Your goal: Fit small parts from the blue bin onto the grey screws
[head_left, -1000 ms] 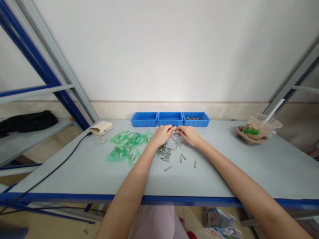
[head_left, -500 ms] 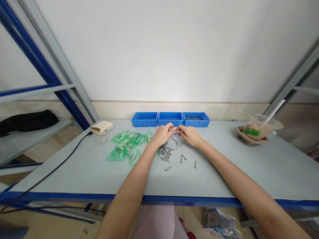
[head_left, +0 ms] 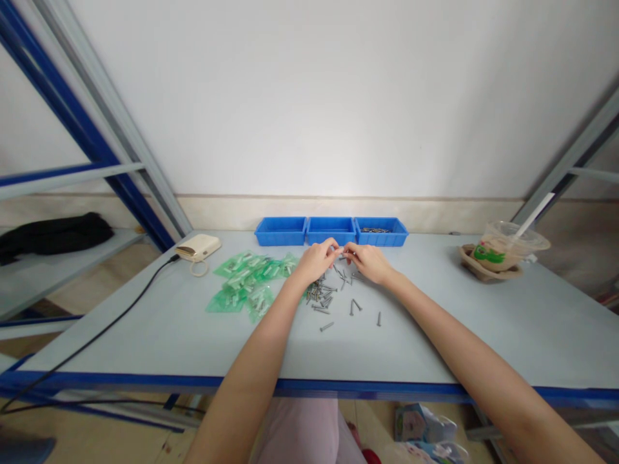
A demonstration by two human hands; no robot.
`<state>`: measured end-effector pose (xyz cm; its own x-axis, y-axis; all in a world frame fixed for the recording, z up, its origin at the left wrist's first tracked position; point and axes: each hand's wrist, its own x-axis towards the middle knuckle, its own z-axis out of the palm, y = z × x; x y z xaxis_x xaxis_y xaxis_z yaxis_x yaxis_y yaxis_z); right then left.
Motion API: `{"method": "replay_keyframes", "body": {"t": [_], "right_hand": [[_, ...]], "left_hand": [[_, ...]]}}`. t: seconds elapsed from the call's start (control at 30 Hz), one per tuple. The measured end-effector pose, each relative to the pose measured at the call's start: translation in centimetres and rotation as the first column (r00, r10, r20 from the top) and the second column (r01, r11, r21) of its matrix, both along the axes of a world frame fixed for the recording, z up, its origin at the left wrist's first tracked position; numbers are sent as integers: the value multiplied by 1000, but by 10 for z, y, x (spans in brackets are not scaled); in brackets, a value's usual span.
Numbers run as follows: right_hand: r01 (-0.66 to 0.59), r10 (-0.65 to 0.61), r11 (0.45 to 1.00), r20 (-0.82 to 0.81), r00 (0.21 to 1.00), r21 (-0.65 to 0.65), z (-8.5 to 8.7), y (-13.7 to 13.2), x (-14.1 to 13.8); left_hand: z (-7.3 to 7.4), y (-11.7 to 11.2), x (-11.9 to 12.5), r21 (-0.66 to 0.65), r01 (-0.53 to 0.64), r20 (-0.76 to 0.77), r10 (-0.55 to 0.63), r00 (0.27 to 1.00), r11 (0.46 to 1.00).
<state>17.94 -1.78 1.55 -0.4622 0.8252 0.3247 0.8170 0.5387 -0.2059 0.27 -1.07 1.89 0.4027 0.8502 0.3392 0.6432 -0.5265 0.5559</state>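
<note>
My left hand (head_left: 316,260) and my right hand (head_left: 368,261) meet fingertip to fingertip above a scatter of grey screws (head_left: 333,296) on the pale table (head_left: 435,335). Both hands are closed in a pinch around a small pale piece between them; it is too small to name. Left of my left hand lies a heap of small green plastic bags (head_left: 246,283) with parts inside.
Three blue bins (head_left: 330,231) stand in a row at the table's back edge; the right one holds dark parts. A beige device (head_left: 198,247) with a black cable (head_left: 91,341) sits at back left. A plastic cup with a straw (head_left: 503,251) rests on a tray at right.
</note>
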Motion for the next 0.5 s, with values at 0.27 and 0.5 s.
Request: {"method": "replay_keyframes", "body": {"t": [0.27, 0.5], "right_hand": [[-18, 18, 1000, -12, 1000, 15, -1, 0, 0], [-32, 32, 999, -20, 999, -6, 2, -2, -1]], "left_hand": [[3, -1, 0, 47, -6, -29, 7, 1000, 999], [0, 0, -1, 5, 16, 4, -16, 1000, 1000]]}}
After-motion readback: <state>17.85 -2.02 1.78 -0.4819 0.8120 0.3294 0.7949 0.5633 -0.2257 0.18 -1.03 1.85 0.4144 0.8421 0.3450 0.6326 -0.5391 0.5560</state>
